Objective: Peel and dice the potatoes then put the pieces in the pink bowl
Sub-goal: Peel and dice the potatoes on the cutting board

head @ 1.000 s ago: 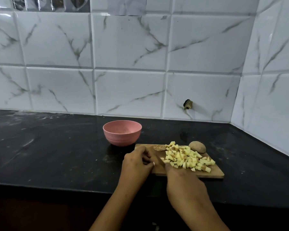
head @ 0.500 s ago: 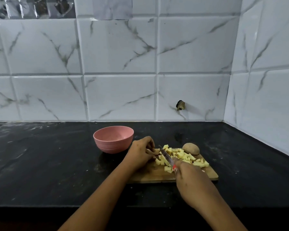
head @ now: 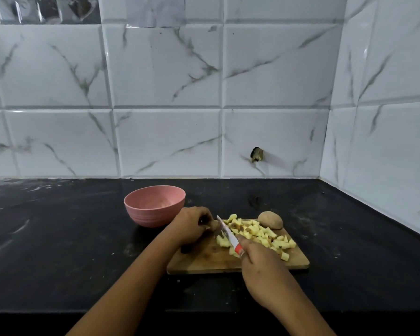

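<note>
A wooden cutting board (head: 204, 260) lies on the black counter and carries a heap of yellow diced potato (head: 260, 235). A whole unpeeled potato (head: 270, 220) sits at the board's far right corner. My left hand (head: 190, 226) curls over a small brown potato piece (head: 214, 225) at the board's far left edge. My right hand (head: 260, 265) grips a knife (head: 227, 232) with a white blade and a red handle, the blade slanting down beside that piece. The pink bowl (head: 155, 205) stands just left of the board; it looks empty.
The black counter (head: 58, 238) runs left and right of the board. White marble tiles close it off at the back and on the right, meeting in a corner. A dark broken hole (head: 257, 154) marks the back wall.
The knife has come into view in my right hand and now slants against the piece under my left hand. My left hand moved up to the board's far left edge.
</note>
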